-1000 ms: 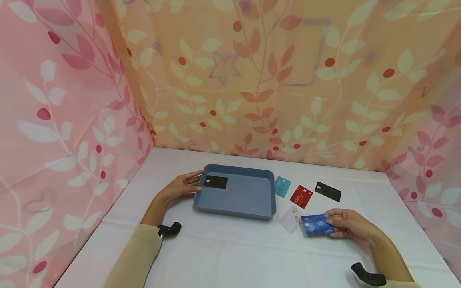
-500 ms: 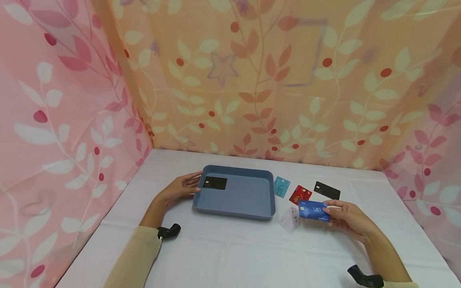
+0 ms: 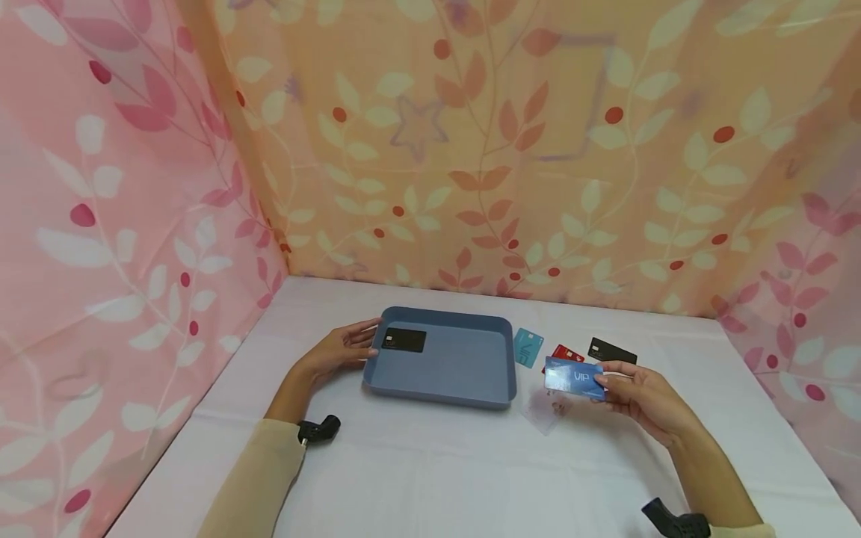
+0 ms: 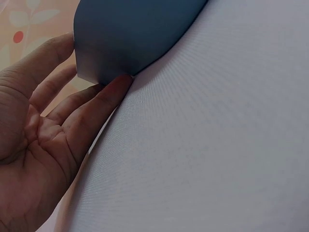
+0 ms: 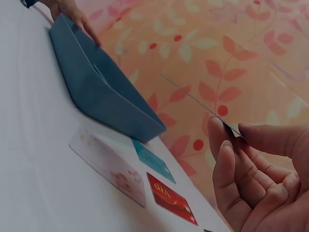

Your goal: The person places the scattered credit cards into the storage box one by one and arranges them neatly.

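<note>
My right hand point(image 3: 642, 400) pinches a blue VIP card point(image 3: 572, 376) between thumb and fingers, above the table. In the right wrist view the card shows nearly edge-on. Below it lie a red VIP card point(image 3: 566, 353), partly hidden, and a pale card with a floral print point(image 5: 111, 169). My left hand point(image 3: 339, 351) rests its fairly straight fingers against the left end of a blue-grey tray point(image 3: 447, 400). The left wrist view shows fingertips touching the tray's rim and lower wall. Inside the tray, at upper left, lies a black card point(image 3: 404, 341).
Just right of the tray lies a light blue VIP card point(image 3: 528, 348). Another black card point(image 3: 612, 350) lies farther right, behind the right hand. A white cloth point(image 3: 430, 478) covers the table. Patterned fabric point(image 3: 417, 187) hangs at the back and sides.
My right hand has lifted the blue card and carried it left and farther back, so it now covers part of the red card. My left hand and the tray have stayed in place.
</note>
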`<state>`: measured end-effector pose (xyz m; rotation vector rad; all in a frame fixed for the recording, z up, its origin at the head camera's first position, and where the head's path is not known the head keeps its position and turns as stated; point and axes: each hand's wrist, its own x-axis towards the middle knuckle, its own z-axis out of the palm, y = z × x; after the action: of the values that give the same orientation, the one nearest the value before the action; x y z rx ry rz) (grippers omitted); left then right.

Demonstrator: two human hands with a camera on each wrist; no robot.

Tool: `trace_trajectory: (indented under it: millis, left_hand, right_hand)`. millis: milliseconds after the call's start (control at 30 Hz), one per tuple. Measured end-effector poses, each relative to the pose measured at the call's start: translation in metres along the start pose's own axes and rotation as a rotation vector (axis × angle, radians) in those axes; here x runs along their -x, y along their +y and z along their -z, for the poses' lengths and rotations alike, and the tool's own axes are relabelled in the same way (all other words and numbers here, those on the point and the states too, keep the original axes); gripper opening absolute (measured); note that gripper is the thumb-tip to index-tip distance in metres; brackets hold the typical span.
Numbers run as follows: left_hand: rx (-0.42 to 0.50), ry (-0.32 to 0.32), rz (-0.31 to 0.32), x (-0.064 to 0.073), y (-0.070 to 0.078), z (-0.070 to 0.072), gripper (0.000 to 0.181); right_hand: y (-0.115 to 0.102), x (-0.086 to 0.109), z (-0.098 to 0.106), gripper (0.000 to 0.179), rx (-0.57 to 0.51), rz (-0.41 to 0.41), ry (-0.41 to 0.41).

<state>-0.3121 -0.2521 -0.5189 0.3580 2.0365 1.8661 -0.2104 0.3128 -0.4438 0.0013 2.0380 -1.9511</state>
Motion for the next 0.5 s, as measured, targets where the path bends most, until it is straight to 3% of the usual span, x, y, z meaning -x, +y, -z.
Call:
trace_trajectory:
  millis: [200, 500]
  left_hand:
    - [0.008, 0.0, 0.021, 0.001, 0.0, -0.002, 0.075]
    - [-0.016, 0.024, 0.026, 0.002, 0.001, 0.0, 0.073]
  right_hand:
    - [-0.009, -0.001, -0.015, 0.015, -0.029, 0.032, -0.029]
    - [-0.022, -0.005, -0.034, 0.032, 0.031, 0.067, -0.051]
